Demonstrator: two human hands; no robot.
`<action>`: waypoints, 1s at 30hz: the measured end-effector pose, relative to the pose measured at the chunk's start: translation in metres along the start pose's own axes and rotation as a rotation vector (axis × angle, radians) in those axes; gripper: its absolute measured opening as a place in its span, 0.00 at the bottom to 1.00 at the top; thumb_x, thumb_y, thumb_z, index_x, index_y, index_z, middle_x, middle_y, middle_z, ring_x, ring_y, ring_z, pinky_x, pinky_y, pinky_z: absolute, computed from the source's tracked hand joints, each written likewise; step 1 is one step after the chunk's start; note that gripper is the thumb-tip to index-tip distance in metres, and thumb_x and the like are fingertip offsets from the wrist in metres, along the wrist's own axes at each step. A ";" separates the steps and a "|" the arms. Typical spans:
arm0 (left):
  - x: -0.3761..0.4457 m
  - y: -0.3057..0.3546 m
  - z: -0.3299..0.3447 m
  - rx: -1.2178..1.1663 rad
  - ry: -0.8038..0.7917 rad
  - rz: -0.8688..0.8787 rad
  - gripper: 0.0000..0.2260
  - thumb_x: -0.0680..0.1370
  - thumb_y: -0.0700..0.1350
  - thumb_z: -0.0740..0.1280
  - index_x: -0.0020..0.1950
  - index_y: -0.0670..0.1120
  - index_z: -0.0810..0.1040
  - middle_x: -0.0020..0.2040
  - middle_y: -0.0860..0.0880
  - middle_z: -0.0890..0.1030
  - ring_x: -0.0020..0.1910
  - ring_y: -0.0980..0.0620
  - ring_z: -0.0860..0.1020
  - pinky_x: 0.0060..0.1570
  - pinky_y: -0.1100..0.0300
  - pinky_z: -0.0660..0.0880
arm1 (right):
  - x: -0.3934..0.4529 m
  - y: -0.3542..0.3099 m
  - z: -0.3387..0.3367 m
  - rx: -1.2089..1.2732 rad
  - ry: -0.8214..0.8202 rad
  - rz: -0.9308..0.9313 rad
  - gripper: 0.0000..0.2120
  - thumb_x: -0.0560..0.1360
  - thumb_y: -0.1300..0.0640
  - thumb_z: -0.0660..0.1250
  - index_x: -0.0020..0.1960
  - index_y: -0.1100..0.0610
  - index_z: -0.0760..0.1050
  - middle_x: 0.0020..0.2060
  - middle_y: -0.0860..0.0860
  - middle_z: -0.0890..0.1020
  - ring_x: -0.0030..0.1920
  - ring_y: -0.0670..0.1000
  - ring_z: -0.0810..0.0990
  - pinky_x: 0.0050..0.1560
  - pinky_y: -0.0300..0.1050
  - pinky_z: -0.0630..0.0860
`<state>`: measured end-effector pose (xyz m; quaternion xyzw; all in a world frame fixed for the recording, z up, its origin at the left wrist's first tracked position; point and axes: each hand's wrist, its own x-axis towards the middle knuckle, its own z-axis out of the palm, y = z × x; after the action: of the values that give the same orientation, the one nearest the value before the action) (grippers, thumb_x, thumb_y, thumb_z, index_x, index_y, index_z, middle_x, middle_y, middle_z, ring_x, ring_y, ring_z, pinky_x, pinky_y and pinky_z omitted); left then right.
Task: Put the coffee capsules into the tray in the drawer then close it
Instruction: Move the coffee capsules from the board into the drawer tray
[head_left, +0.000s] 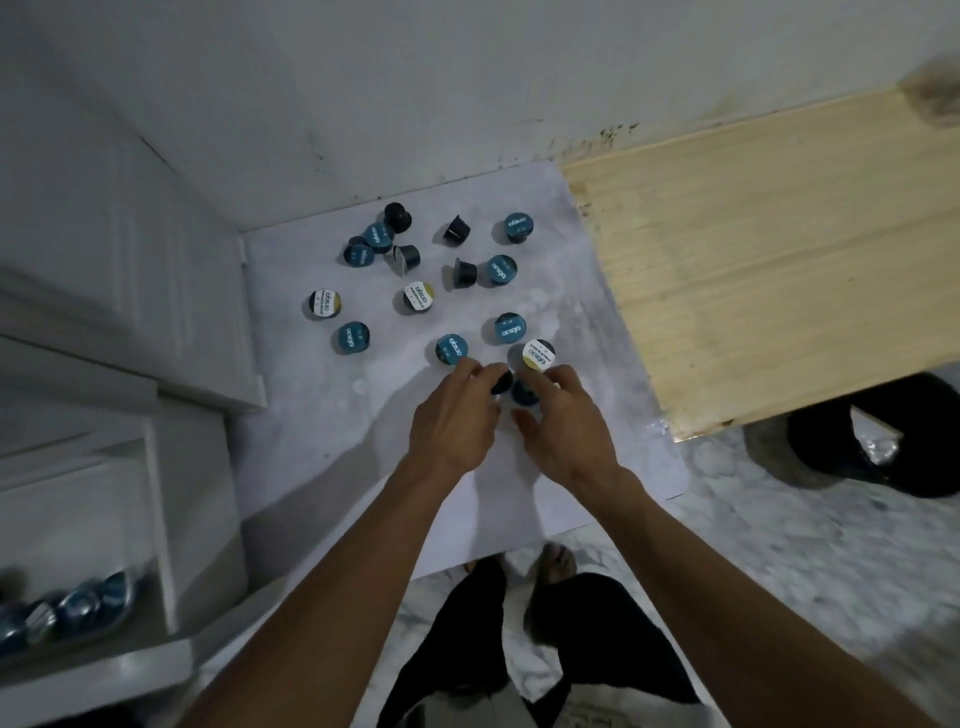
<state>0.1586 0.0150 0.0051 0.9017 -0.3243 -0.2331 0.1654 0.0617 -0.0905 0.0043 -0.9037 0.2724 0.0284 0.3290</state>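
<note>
Several dark coffee capsules with teal or white lids lie scattered on a pale marbled board (322, 447); some stand upright, some lie tipped. My left hand (453, 415) pinches a dark capsule (502, 383) at the near edge of the cluster. My right hand (563, 421) curls its fingers around a teal capsule (524, 392) right beside it. A white-lidded capsule (538, 354) and a teal-lidded one (452, 349) sit just beyond my fingertips. At the lower left an open white drawer (161, 525) holds several blue capsules (78, 605) in its tray.
A white cabinet (130, 270) stands to the left of the board, against the grey wall behind. A light wooden plank (769, 260) runs to the right. A dark bag (872, 441) lies on the marble floor. My legs and feet (540, 613) are below the board.
</note>
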 end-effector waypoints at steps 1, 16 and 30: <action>0.001 0.001 0.003 0.004 -0.004 -0.005 0.19 0.79 0.44 0.66 0.69 0.54 0.69 0.64 0.50 0.72 0.58 0.47 0.77 0.52 0.52 0.78 | 0.000 0.002 0.001 -0.004 -0.013 0.003 0.21 0.77 0.58 0.67 0.69 0.55 0.71 0.61 0.56 0.73 0.52 0.59 0.80 0.51 0.48 0.79; 0.016 0.011 0.025 0.045 0.091 -0.058 0.11 0.80 0.46 0.65 0.62 0.49 0.74 0.58 0.47 0.74 0.55 0.46 0.76 0.48 0.50 0.78 | 0.017 0.038 -0.015 -0.138 -0.096 -0.176 0.11 0.76 0.59 0.66 0.58 0.60 0.74 0.44 0.59 0.77 0.39 0.61 0.77 0.34 0.48 0.74; -0.012 -0.001 0.040 -0.269 0.258 -0.081 0.17 0.78 0.35 0.66 0.67 0.43 0.74 0.61 0.42 0.71 0.55 0.43 0.78 0.60 0.47 0.76 | 0.021 0.053 -0.009 0.047 -0.154 -0.370 0.18 0.78 0.64 0.64 0.67 0.62 0.72 0.57 0.63 0.70 0.47 0.64 0.77 0.51 0.52 0.78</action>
<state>0.1301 0.0177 -0.0250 0.9063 -0.2297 -0.1634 0.3150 0.0508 -0.1400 -0.0241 -0.9257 0.0764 0.0300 0.3693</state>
